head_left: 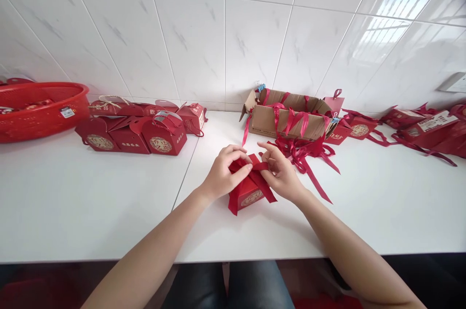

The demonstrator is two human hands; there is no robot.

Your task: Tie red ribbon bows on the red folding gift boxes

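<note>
A small red gift box [251, 197] with a gold round emblem stands on the white table in front of me. Red ribbon [267, 187] lies over its top, and the ribbon's loose ends hang down the near side. At the box's upper left, my left hand [229, 170] has its thumb and fingers closed on the ribbon. From the right, my right hand [280, 173] pinches a stretch of the same ribbon between thumb and curled fingers. The middle of the ribbon is partly covered by my fingers.
Behind the box is a cardboard box [262, 127] with red ribbons draped over its rim; more loose ribbons [306, 156] lie before it. Finished-looking red boxes [131, 139] and a red plastic basket [43, 124] stand left. More red boxes [360, 127] line the right, against the tiled wall.
</note>
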